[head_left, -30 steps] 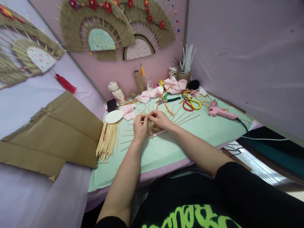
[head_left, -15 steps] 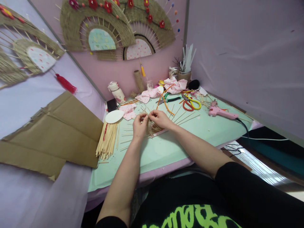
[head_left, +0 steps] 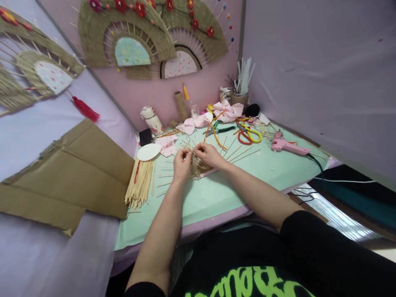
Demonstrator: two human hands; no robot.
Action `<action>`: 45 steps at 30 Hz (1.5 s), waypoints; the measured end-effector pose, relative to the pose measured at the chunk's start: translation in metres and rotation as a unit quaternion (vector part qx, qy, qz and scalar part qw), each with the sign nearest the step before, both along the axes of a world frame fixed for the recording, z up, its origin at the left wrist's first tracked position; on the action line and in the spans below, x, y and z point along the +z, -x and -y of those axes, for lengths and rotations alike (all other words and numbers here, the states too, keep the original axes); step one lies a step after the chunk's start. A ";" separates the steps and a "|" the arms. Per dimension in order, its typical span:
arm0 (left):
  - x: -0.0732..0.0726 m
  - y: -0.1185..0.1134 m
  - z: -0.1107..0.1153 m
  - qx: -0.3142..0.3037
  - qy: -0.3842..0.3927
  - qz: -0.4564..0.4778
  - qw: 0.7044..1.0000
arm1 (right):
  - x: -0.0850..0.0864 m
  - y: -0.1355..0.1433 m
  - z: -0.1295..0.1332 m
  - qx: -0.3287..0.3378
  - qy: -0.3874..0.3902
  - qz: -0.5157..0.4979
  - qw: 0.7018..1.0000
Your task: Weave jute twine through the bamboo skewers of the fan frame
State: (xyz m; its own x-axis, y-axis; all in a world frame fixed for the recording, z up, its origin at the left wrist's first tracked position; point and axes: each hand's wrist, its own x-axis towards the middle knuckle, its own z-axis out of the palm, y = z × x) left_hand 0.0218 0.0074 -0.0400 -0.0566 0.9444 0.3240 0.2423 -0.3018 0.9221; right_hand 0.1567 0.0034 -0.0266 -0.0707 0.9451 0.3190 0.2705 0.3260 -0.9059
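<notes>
Thin sticks [head_left: 236, 154] fan out on the green table around a small half-round piece with a pale pink lower edge. Tangled tan twine [head_left: 198, 165] lies over its middle, between and below my hands. My left hand [head_left: 183, 161] is closed in a pinch on the twine, left of centre. Almost touching it, my right hand [head_left: 206, 153] also pinches the twine from the right, its wrist above the sticks. The fingertips are small in view, and the exact strand between them is hard to make out.
Left of my hands lie a bundle of sticks [head_left: 140, 183] and a white oval [head_left: 149, 152]. Behind are pliers [head_left: 224, 130], scissors [head_left: 254, 134], pink cloth [head_left: 229, 111] and a bottle [head_left: 152, 120]. A pink glue gun [head_left: 289, 145] rests right; cardboard [head_left: 68, 177] stands left.
My left hand has shifted very slightly, its fingers still pinched. My right hand stays almost in the same place.
</notes>
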 end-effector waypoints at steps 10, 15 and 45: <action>0.002 0.001 0.001 -0.004 -0.004 -0.034 0.999 | 0.001 0.000 0.000 0.023 0.002 0.003 1.000; 0.001 0.001 0.001 0.004 -0.011 -0.023 1.000 | 0.001 0.001 0.001 0.012 0.006 -0.005 1.000; 0.001 -0.003 0.004 0.013 0.004 -0.044 0.999 | -0.002 -0.001 -0.002 -0.006 -0.058 -0.081 0.995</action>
